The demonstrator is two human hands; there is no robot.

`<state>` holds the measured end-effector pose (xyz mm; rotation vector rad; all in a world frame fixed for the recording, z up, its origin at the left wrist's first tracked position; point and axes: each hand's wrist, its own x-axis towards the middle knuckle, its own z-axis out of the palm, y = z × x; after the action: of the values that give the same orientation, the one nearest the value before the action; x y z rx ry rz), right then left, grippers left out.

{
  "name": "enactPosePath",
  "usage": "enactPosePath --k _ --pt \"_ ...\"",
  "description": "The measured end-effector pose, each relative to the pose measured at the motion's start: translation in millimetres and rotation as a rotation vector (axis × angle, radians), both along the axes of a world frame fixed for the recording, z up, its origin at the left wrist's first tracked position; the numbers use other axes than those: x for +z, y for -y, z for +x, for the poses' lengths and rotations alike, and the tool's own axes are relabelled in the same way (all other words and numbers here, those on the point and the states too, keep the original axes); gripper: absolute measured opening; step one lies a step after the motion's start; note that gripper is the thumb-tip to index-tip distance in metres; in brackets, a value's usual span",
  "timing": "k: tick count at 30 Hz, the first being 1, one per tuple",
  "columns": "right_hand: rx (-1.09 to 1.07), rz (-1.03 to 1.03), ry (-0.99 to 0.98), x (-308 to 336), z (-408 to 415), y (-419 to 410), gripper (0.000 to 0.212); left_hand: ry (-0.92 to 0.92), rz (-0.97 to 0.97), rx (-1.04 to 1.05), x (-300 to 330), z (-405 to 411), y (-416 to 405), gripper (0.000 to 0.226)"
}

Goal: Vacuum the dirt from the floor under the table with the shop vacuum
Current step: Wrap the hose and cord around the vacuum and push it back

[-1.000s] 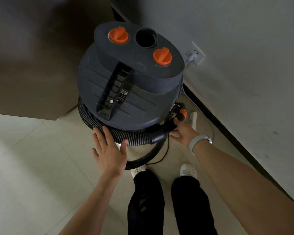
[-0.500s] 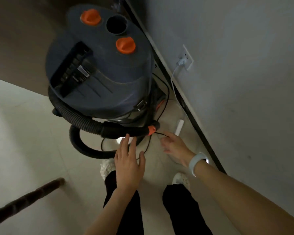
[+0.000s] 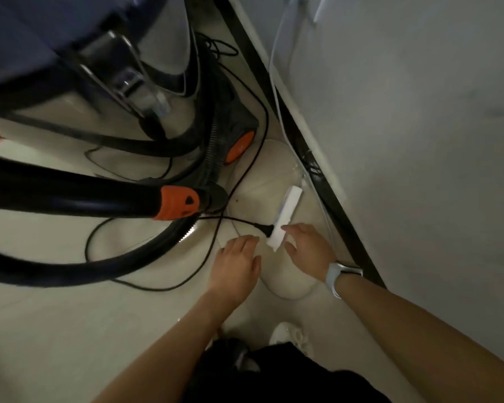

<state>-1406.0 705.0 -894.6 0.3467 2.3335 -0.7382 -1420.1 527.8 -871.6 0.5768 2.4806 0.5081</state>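
The dark shop vacuum (image 3: 79, 39) fills the upper left, seen from close and low. Its black hose (image 3: 70, 196) with an orange collar (image 3: 178, 202) crosses the left side. The vacuum's black power cord (image 3: 233, 221) ends in a plug (image 3: 264, 228) seated in a white power strip (image 3: 285, 216) lying on the pale floor. My left hand (image 3: 239, 263) hovers just left of the strip's near end, fingers relaxed, holding nothing. My right hand (image 3: 309, 248), with a pale wristband, hovers just right of the strip, fingers loosely bent and empty.
A grey wall (image 3: 405, 141) with a black baseboard (image 3: 317, 158) runs along the right. A white cable (image 3: 277, 82) drops from a wall socket at the top towards the strip. Loose cord loops lie on the floor tiles (image 3: 56, 330). My legs and white shoe (image 3: 288, 335) are below.
The view has dropped close to the floor. Both hands have moved down and forward to either side of the power strip; the vacuum now looms at the upper left.
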Motion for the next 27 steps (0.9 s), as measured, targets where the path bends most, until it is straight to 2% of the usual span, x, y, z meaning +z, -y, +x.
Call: enactPosePath --k 2,4,6,8,11,12,15,21,27 --pt "-0.103 0.001 -0.03 -47 -8 -2 0.052 0.011 -0.037 -0.058 -50 -7 -11 0.046" --pt "-0.335 -0.078 -0.023 -87 -15 -6 0.054 -0.012 -0.093 -0.108 -91 -19 -23 0.047" --pt "-0.473 -0.171 0.022 -118 -21 -7 0.055 -0.056 -0.144 -0.184 -128 -30 -33 0.049" --pt "-0.524 -0.215 0.034 -136 -26 -8 0.056 -0.068 -0.173 -0.261 -158 -40 -37 0.049" --pt "-0.543 -0.255 -0.002 -151 -33 -12 0.049 -0.208 -0.042 -0.395 -183 -52 -42 0.037" --pt "-0.546 -0.263 -0.005 -153 -33 -13 0.048 -0.217 -0.032 -0.449 -184 -54 -42 0.035" --pt "-0.587 -0.286 -0.005 -150 -30 -18 0.048 -0.086 -0.077 -0.547 -175 -58 -47 0.042" --pt "-0.646 -0.246 -0.033 -146 -21 -22 0.041 -0.174 -0.152 -0.669 -165 -61 -61 0.052" --pt "-0.627 -0.187 -0.04 -144 -27 -17 0.042 -0.194 -0.179 -0.625 -164 -56 -58 0.049"
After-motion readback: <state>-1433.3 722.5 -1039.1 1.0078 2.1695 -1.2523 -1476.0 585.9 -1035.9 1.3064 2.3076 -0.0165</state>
